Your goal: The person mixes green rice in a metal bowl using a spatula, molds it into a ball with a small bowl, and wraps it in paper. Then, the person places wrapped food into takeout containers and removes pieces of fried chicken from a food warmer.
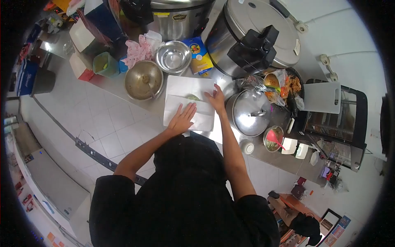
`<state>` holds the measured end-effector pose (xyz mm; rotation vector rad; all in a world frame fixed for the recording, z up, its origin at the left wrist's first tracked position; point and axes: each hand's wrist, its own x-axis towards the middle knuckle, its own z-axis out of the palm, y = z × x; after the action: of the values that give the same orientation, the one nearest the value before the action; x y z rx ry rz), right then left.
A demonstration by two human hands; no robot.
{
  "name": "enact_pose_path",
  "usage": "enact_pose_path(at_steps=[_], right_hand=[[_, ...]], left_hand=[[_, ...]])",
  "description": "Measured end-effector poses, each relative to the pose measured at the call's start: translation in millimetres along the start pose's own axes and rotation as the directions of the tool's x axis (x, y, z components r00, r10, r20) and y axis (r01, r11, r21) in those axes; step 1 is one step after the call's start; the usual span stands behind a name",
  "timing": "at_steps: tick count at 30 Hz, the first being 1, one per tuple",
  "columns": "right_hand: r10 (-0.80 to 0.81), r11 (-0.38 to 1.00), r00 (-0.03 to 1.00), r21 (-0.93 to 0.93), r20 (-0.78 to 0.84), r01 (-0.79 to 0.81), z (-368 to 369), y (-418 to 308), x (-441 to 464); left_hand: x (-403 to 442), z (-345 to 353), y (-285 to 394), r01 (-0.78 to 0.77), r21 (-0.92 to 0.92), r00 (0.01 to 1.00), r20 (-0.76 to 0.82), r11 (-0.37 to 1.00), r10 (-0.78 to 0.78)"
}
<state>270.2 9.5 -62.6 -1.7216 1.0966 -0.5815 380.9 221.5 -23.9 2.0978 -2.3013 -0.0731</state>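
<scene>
Resting on the metal counter [112, 83], a sheet of white paper [197, 86] is overlapped by both hands directly in front of the person. A small green piece of food [192, 97] is seen near the middle of the paper, just beyond the fingers of the left hand [182, 118]. That hand is laid palm down on the near part of the sheet, its fingers parted and stretched out, with nothing seen to be gripped. The right hand [216, 99] is placed at the right edge of the sheet, its thumb pointed inward and its fingers partly bent; whether the edge is pinched or only touched cannot be told.

Just to the left of the paper, a metal bowl [135, 87] is set with a spoon [152, 93] leaning in it. Beyond it, a shinier bowl [173, 57] is placed between a pink cloth [138, 50] and a blue and yellow box [200, 56]. To the right, a pot [248, 109] is covered by a lid, and near it a small bowl [272, 145] is seen with a red spoon [273, 137] in it. A white jar [247, 147] is stood near the front edge. Beyond the paper, two large cookers [240, 39] are lined up. At the lower right, another person [304, 226] is seen well apart.
</scene>
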Motion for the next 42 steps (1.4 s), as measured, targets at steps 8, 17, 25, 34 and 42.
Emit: enact_pose_path(at_steps=[8, 17, 25, 34, 42], right_hand=[[-0.101, 0.499, 0.894, -0.756, 0.436, 0.424, 13, -83, 30], [-0.403, 0.602, 0.700, -0.405, 0.590, 0.688, -12, -95, -39], [-0.243, 0.766, 0.967, -0.597, 0.074, 0.238, 5, -64, 18], [0.257, 0.938, 0.962, -0.265, 0.096, -0.224, -38, 17, -79], [0.047, 0.965, 0.988, 0.263, -0.147, -0.007, 7, 24, -8]], left_hand=[[3, 1, 5, 0.053, 0.008, 0.999, -0.001, 0.999, -0.053], [0, -3, -1, -0.009, -0.059, 1.000, 0.016, 0.998, 0.010], [1, 4, 9, 0.063, -0.087, 0.996, -0.058, 0.994, -0.068], [0, 0, 8, 0.093, -0.098, 0.985, -0.136, 0.991, -0.106], [47, -15, -17, 0.101, -0.244, 0.929, -0.324, 0.965, -0.179]])
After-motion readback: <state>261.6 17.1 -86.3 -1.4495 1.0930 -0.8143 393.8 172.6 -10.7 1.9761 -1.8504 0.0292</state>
